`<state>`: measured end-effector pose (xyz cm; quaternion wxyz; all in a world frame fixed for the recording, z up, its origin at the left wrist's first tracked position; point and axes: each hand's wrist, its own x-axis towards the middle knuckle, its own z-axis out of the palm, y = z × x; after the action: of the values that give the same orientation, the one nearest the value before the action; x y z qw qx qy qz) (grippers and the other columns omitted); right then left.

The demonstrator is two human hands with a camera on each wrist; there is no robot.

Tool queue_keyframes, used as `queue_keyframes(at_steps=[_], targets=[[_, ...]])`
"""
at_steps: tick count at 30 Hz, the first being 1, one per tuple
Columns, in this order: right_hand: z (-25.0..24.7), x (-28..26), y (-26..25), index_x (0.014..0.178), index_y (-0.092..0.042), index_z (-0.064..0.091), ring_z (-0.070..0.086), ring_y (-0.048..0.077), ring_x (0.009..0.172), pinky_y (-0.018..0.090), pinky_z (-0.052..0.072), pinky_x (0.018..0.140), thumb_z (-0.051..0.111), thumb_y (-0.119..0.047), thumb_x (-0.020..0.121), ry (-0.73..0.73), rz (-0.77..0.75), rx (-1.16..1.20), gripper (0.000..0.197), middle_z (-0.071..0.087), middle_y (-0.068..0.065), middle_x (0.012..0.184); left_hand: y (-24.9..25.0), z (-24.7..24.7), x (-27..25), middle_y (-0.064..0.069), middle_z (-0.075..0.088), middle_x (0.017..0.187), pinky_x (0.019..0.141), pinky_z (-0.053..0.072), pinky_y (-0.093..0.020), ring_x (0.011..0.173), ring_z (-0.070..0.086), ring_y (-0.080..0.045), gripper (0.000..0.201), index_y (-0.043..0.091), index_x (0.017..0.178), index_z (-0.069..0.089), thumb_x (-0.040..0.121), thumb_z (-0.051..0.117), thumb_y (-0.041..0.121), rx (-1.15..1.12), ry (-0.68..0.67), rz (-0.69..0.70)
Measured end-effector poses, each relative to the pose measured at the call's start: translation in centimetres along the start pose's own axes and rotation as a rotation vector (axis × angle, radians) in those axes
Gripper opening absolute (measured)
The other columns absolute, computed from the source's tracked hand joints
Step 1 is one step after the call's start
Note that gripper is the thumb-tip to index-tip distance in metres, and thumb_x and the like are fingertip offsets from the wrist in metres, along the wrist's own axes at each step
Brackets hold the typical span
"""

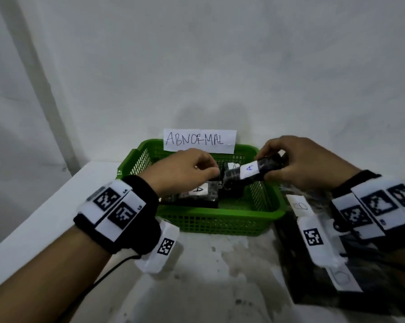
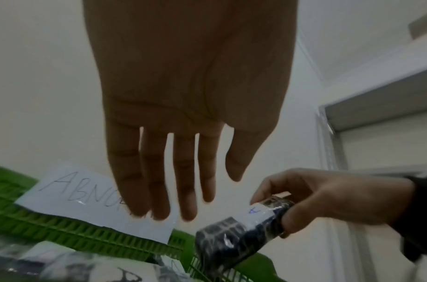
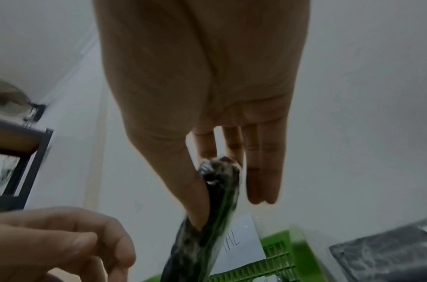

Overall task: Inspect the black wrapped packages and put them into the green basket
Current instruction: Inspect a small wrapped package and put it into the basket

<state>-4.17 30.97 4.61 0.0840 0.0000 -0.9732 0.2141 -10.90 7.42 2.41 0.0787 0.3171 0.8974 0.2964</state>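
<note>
My right hand (image 1: 270,168) pinches a black wrapped package (image 1: 232,177) with a white "A" label by its right end, holding it slanted over the green basket (image 1: 220,214). In the right wrist view the package (image 3: 219,190) sits between thumb and fingers. My left hand (image 1: 212,169) hovers by the package's left end. In the left wrist view its fingers (image 2: 157,181) are fairly straight and hold nothing. Inside the basket lies another black package (image 1: 198,191) labelled "A", with a further one (image 1: 232,166) partly hidden behind the held package.
A paper sign reading ABNORMAL (image 1: 199,139) is fixed to the basket's back rim. More black packages with white labels (image 1: 300,206) lie on the table to the right, under my right wrist. The white table (image 1: 208,276) ends at an edge on the left, with a wall behind.
</note>
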Motion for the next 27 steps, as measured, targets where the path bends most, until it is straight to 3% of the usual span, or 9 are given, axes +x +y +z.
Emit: queue_keyframes(at_steps=[4,7,11,14,18,21,24,27], targets=[[0.4,4.1,-1.2,0.099,-0.026,0.074,0.063,0.012,0.087,0.026,0.049,0.075,0.087,-0.019,0.073,-0.248,0.03,-0.283,0.03,0.068,-0.009,0.092,1.4,-0.5,2.8,0.007,0.065,0.116,0.091,0.053,-0.034,0.102,0.064,-0.017,0.032,0.024,0.122,0.064,0.1,0.051,0.043,0.244,-0.312,-0.066],[2.0,6.7,-1.8,0.092,-0.022,0.076,0.066,0.016,0.087,0.028,0.053,0.072,0.09,-0.023,0.069,-0.414,0.022,-0.449,0.027,0.069,-0.008,0.084,1.6,-0.1,4.7,0.006,0.062,0.118,0.093,0.055,-0.04,0.105,0.065,-0.02,0.038,0.021,0.127,0.059,0.096,0.06,0.043,0.387,-0.392,-0.079],[3.8,8.3,-1.2,0.095,-0.009,0.078,0.072,0.028,0.09,0.036,0.058,0.07,0.091,-0.021,0.062,-0.519,-0.002,-0.624,0.037,0.077,0.01,0.098,1.3,0.3,5.8,0.002,0.059,0.129,0.096,0.054,-0.044,0.11,0.063,-0.024,0.056,0.022,0.133,0.052,0.085,0.074,0.042,0.5,-0.491,-0.097],[3.6,8.6,-1.2,0.102,-0.007,0.075,0.07,0.03,0.097,0.03,0.051,0.064,0.09,-0.017,0.067,-0.554,-0.043,-0.65,0.039,0.074,0.012,0.105,0.8,0.1,5.8,0.002,0.056,0.138,0.103,0.047,-0.039,0.119,0.057,-0.02,0.061,0.025,0.141,0.049,0.086,0.072,0.04,0.58,-0.513,-0.058],[3.1,8.9,-1.6,0.108,-0.011,0.07,0.065,0.027,0.096,0.033,0.052,0.072,0.085,-0.008,0.072,-0.624,-0.076,-0.672,0.039,0.07,0.007,0.106,0.2,-0.1,5.6,0.006,0.052,0.141,0.088,0.042,-0.027,0.101,0.051,-0.01,0.071,0.031,0.15,0.037,0.088,0.071,0.038,0.563,-0.531,-0.03],[4.3,9.1,-1.6,0.108,-0.008,0.069,0.062,0.027,0.087,0.03,0.046,0.063,0.076,-0.007,0.079,-0.63,-0.133,-0.738,0.03,0.069,0.011,0.109,0.4,0.1,5.5,0.004,0.052,0.14,0.086,0.042,-0.027,0.1,0.05,-0.01,0.072,0.03,0.15,0.037,0.087,0.072,0.039,0.576,-0.535,-0.026],[4.3,9.5,-1.5,0.104,-0.01,0.069,0.063,0.025,0.088,0.028,0.046,0.065,0.075,-0.002,0.077,-0.704,-0.17,-0.702,0.029,0.069,0.006,0.101,0.4,0.2,5.5,0.001,0.046,0.148,0.089,0.038,-0.027,0.118,0.052,-0.017,0.076,0.029,0.153,0.031,0.089,0.068,0.045,0.598,-0.544,-0.027],[3.8,9.5,-1.2,0.095,-0.019,0.064,0.061,0.019,0.088,0.029,0.05,0.067,0.076,0.001,0.073,-0.716,-0.238,-0.666,0.032,0.066,-0.001,0.096,0.2,0.2,5.4,0.002,0.036,0.157,0.1,0.037,-0.031,0.136,0.043,-0.02,0.078,0.03,0.156,0.025,0.091,0.063,0.05,0.62,-0.548,-0.018]])
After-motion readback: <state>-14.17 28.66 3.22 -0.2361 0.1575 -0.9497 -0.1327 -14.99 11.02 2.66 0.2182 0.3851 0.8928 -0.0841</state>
